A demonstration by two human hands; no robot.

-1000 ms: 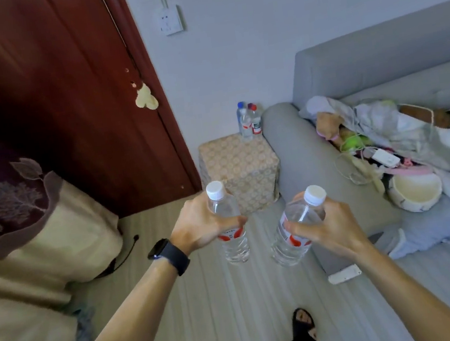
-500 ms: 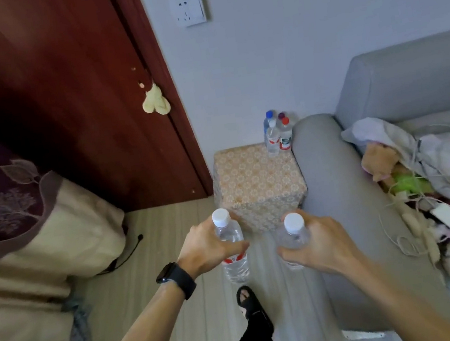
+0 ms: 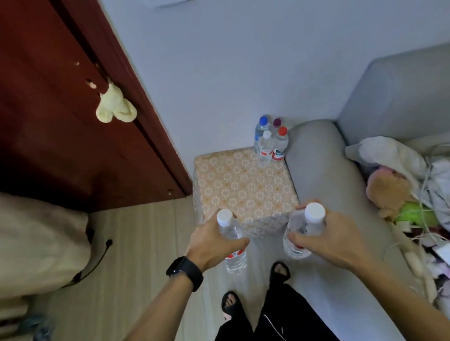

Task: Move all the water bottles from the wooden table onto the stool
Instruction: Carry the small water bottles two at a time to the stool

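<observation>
Water bottle (image 3: 235, 258) in left hand (image 3: 214, 244), second bottle (image 3: 297, 228) in right hand (image 3: 329, 242)

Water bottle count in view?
6 bottles: one in the left hand, one in the right hand, four clustered on the stool's far right corner; more may hide behind them.

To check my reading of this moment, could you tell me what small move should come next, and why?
The left hand grips one bottle, the right hand another bottle, near the front edge of the stool; standing bottles fill only its far right corner. So probably set both down on its bare top.
</observation>
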